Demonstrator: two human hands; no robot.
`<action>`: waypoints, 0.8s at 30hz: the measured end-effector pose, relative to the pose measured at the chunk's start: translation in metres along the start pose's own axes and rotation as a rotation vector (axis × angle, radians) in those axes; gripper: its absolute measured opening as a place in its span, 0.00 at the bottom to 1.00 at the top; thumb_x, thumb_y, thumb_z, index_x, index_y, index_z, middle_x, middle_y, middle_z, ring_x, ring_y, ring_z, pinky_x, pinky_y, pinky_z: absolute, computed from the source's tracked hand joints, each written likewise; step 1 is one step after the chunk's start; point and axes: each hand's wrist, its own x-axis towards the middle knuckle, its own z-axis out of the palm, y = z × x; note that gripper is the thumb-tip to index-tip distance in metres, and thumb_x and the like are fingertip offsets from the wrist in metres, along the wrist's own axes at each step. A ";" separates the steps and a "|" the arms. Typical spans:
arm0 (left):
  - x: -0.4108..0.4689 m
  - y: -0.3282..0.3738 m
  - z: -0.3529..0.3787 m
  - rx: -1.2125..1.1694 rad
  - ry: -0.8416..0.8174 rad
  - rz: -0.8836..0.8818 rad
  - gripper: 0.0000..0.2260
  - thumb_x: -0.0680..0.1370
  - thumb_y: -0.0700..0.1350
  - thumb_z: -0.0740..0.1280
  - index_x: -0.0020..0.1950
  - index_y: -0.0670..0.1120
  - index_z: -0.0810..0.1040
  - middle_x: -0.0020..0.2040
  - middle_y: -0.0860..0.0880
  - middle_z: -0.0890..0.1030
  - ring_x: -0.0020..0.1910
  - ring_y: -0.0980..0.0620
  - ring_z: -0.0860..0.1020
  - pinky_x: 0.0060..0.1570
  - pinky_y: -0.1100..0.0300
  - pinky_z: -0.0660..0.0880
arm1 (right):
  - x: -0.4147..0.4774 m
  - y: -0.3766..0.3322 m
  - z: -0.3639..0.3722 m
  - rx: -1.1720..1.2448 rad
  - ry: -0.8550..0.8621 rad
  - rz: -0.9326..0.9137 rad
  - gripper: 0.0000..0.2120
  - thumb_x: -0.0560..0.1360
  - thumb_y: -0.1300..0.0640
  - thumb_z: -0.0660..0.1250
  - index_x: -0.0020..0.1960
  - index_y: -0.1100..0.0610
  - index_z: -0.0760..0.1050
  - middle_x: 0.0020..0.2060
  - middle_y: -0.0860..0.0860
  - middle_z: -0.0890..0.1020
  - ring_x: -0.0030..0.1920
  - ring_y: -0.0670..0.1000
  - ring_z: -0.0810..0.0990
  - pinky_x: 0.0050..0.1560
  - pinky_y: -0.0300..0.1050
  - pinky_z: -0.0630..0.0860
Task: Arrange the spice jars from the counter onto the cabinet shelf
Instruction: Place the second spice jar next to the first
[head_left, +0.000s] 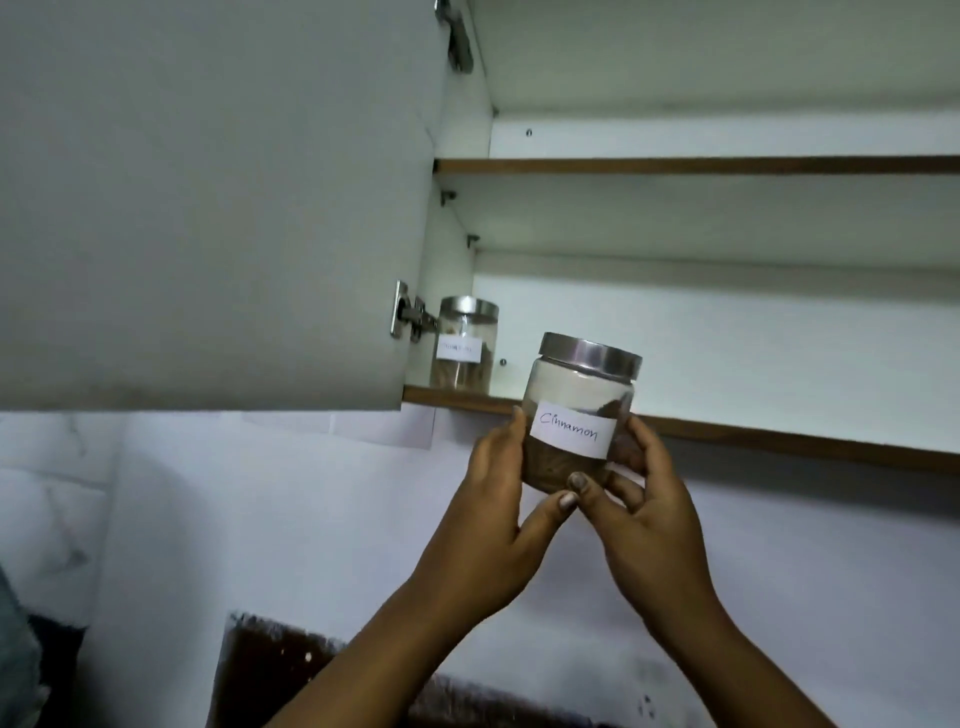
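A glass jar with a steel lid and a white label reading "Cinnamon" (576, 415) is held up in front of the lower cabinet shelf's front edge (779, 439). My left hand (493, 499) grips its left side and bottom. My right hand (644, 514) grips its right side and bottom. The jar tilts slightly and holds brown powder in its lower part. A second labelled glass jar with a steel lid (464, 343) stands on the lower shelf at its far left, beside the door hinge.
The open grey cabinet door (208, 208) fills the upper left. An upper shelf (727, 165) runs above the lower one. The wall below the cabinet is white, with a dark patch (291, 670) at the bottom.
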 end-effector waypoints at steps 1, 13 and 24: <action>0.017 -0.003 -0.001 0.017 0.008 0.017 0.30 0.76 0.60 0.59 0.75 0.56 0.52 0.70 0.56 0.64 0.64 0.67 0.65 0.60 0.78 0.63 | 0.018 0.000 0.002 -0.029 -0.003 -0.029 0.28 0.72 0.63 0.70 0.63 0.39 0.65 0.59 0.44 0.76 0.55 0.43 0.79 0.51 0.36 0.78; 0.112 -0.076 0.008 0.203 0.027 -0.045 0.25 0.79 0.48 0.60 0.74 0.49 0.57 0.68 0.49 0.70 0.65 0.51 0.70 0.63 0.56 0.70 | 0.125 0.038 0.036 -0.526 -0.031 -0.118 0.26 0.72 0.52 0.69 0.67 0.45 0.63 0.57 0.50 0.75 0.52 0.48 0.77 0.50 0.43 0.74; 0.117 -0.098 0.022 0.555 0.190 0.027 0.14 0.80 0.49 0.58 0.58 0.42 0.74 0.54 0.45 0.77 0.51 0.47 0.76 0.52 0.58 0.69 | 0.134 0.044 0.060 -0.954 0.082 0.084 0.18 0.76 0.42 0.58 0.57 0.55 0.66 0.55 0.51 0.79 0.56 0.56 0.77 0.58 0.51 0.64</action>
